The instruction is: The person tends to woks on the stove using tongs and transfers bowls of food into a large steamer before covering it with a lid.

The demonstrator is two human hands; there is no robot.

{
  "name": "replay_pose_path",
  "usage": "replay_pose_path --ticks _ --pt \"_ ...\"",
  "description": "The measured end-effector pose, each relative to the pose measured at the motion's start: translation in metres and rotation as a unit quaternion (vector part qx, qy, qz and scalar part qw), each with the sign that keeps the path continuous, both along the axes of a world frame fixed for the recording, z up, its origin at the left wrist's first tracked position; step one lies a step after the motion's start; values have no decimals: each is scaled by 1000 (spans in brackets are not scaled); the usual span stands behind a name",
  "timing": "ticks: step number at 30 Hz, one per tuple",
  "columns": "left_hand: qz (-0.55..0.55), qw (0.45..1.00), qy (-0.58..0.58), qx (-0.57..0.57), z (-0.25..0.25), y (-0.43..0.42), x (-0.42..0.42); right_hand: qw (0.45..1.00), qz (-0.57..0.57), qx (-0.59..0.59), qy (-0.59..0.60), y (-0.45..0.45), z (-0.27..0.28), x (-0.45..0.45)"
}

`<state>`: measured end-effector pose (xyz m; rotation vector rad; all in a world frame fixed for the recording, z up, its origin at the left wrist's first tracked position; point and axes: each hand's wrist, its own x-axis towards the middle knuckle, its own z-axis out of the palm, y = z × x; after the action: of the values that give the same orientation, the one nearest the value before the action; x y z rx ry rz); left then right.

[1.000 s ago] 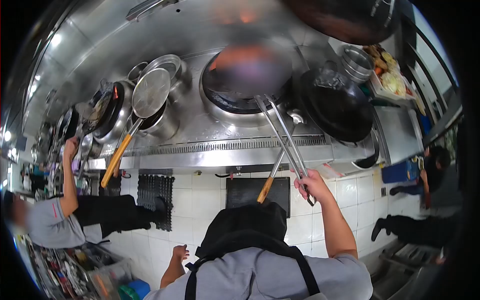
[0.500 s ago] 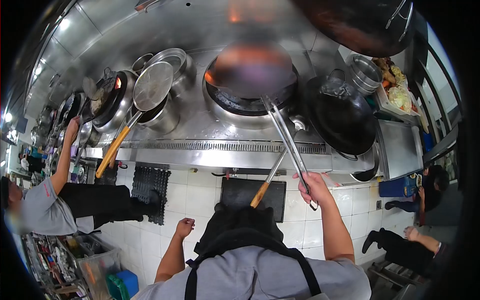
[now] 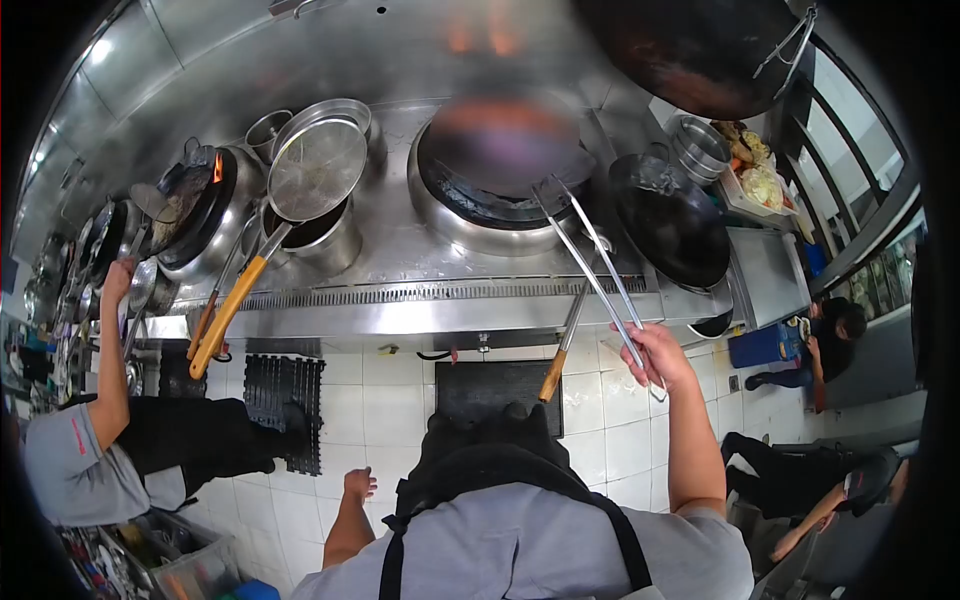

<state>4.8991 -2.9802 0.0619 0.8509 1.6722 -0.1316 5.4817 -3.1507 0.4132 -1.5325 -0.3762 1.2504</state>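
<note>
My right hand (image 3: 658,358) is closed around the handle end of long metal tongs (image 3: 590,262). Their arms stand apart, tips at the right rim of the middle burner (image 3: 440,225). Over that burner is a round shape (image 3: 505,145), blurred orange and purple, so its contents cannot be made out. Beneath the tongs, a wooden-handled metal tool (image 3: 563,352) juts over the stove edge; its head is hidden. My left hand (image 3: 360,483) hangs low by my side, holding nothing, fingers loosely apart above the tiled floor.
A mesh strainer (image 3: 318,170) with a wooden handle rests over a steel pot (image 3: 325,245). To the right are a black wok (image 3: 670,220), steel bowls (image 3: 702,148) and a food tray (image 3: 765,190). A co-worker's hand (image 3: 118,278) works at the left wok. Other people are at right.
My right hand has moved slightly right with the tongs, and the tongs' arms have spread apart. My left hand has dropped lower, its fingers looser. The co-worker at right has leaned forward.
</note>
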Motion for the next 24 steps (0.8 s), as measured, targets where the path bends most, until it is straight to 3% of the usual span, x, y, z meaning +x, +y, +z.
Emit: replay_pose_path --ticks 5,7,8,11,15,20,21,22,24 --pt "-23 1000 7 -19 -19 19 -29 999 4 -11 -40 14 7 -14" --pt "17 999 -25 -16 -25 37 -34 998 7 -36 -50 20 18 -23" --pt "70 996 -51 23 -27 40 -35 998 1 -41 -56 15 18 -23" --pt "89 990 -62 91 -17 44 -24 999 -2 -18 -51 -3 22 -19" --pt "65 995 -50 48 -20 34 -18 998 1 -3 -62 -5 28 -22" --pt "-3 1000 -13 10 -29 17 -18 996 -5 -10 -88 20 17 -7" --pt "0 1000 -12 14 -25 16 -16 996 -12 -15 -91 30 14 -8" --pt "20 999 -14 22 -22 17 -13 978 -5 -50 -203 37 0 -16" --pt "71 996 -25 42 -16 17 -9 981 7 -44 -190 46 -18 -36"
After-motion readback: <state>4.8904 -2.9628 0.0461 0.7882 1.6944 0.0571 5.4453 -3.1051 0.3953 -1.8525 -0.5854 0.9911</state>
